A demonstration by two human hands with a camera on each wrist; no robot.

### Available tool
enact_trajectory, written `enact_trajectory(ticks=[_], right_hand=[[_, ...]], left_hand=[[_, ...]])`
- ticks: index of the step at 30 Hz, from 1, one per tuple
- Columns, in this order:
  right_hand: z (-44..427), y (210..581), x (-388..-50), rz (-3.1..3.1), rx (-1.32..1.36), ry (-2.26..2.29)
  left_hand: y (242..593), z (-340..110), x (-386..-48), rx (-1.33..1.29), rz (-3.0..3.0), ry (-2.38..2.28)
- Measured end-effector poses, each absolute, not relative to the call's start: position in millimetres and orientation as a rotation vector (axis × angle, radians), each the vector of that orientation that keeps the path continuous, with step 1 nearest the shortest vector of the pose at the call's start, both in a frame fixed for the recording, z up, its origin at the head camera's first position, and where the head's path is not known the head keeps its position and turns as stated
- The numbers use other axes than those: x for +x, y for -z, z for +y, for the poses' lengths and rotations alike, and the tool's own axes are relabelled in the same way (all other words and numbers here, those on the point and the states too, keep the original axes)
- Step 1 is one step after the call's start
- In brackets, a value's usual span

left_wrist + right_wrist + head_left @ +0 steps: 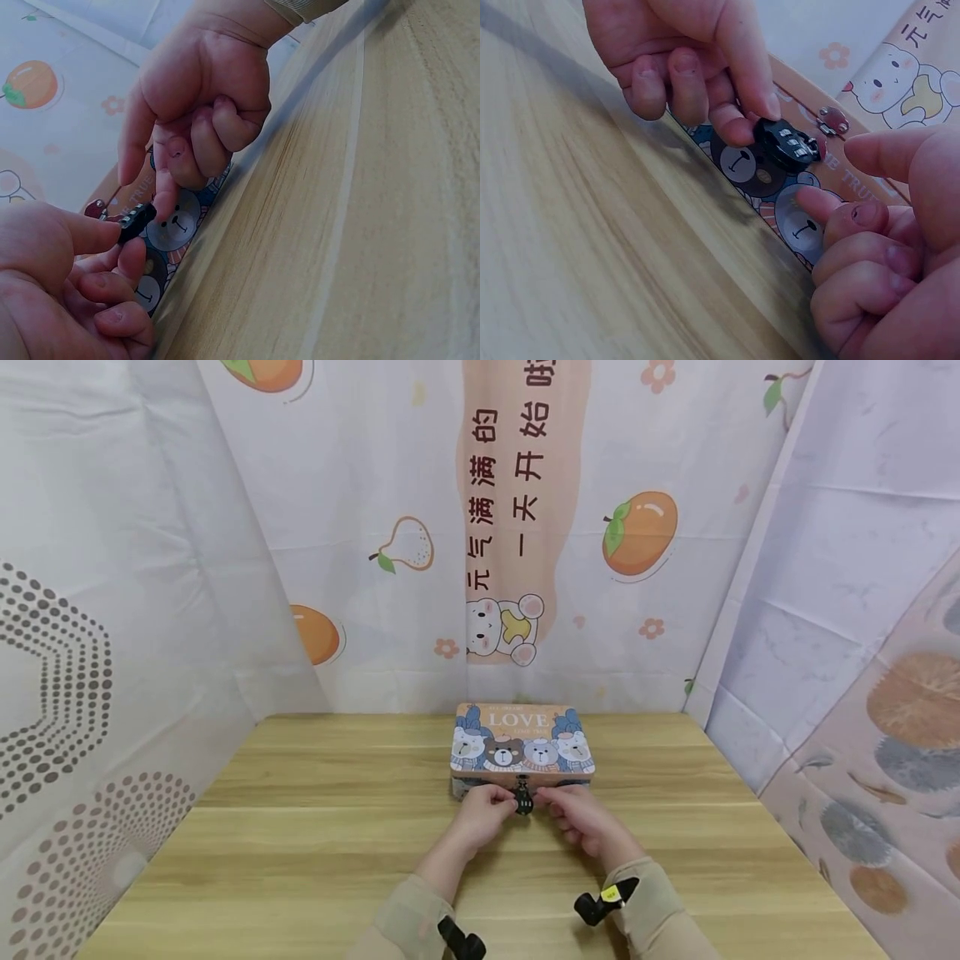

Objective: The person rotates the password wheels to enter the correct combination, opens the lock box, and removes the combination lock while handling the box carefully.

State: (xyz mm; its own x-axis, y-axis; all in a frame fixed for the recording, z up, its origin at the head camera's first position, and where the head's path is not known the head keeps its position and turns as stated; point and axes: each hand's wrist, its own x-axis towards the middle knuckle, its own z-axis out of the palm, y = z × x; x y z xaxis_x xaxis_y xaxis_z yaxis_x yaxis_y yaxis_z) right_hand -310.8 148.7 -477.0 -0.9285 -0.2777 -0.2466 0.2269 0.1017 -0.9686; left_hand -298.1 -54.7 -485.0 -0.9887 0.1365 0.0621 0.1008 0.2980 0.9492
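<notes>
Right wrist view: the left hand (690, 52) pinches a black combination lock (778, 148); the right hand (922, 262) is just beside, its thumb and index finger apart. The lock is at the front of a bear-printed box (522, 743), on the wooden table (315, 843) before a printed cloth (337, 468).

Black padlock (787, 146) – three number wheels showing, body pinched in left hand (486, 814), shackle at tin box's (522, 739) front clasp (834, 118). Box: orange, cartoon bears, "LOVE" on lid – lid down, resting on table (337, 843).
</notes>
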Motion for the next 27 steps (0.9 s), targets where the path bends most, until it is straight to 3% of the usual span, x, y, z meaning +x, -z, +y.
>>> enact_trajectory(ticks=[27], right_hand=[[143.5, 472.4, -309.1, 1.942, -0.05, 1.894]], left_hand=[[484.6, -55.5, -297.8, 0.237, 2.51, -1.809]])
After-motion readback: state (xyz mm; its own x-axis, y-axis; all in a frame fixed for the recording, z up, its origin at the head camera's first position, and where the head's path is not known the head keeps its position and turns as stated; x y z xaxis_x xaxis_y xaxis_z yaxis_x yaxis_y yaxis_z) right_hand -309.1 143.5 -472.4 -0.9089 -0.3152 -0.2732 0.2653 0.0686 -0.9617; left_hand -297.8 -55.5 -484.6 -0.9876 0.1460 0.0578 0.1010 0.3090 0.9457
